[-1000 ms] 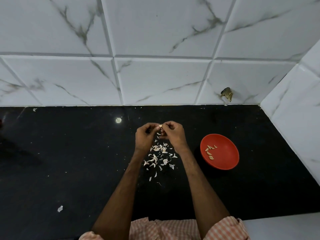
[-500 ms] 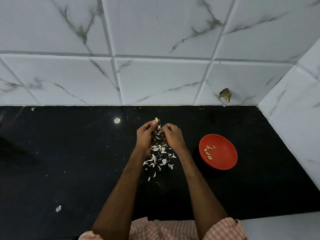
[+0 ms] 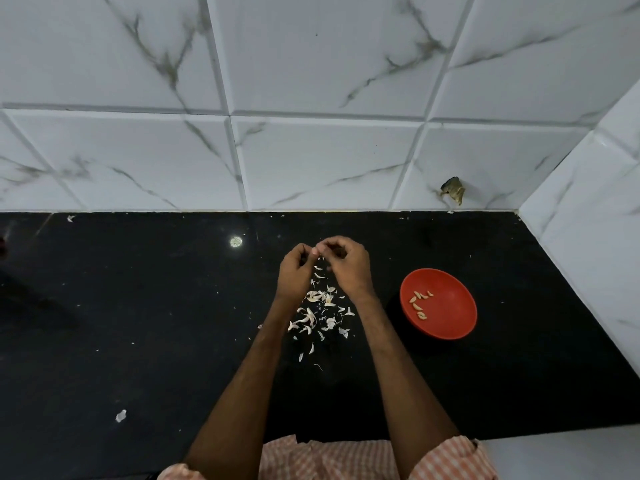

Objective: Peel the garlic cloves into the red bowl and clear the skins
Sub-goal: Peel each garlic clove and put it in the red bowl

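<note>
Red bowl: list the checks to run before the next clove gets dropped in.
1. Round red plastic bowl upright, right of right hand: ok.
2. Peeled garlic cloves inside it: ok.
3. Clove between left hand and right fully peeled: cannot tell, hidden.
4. Papery white skins cleared off black counter: not ok, piled beneath hands.
5. Stray skin flake front left collected: not ok.
</note>
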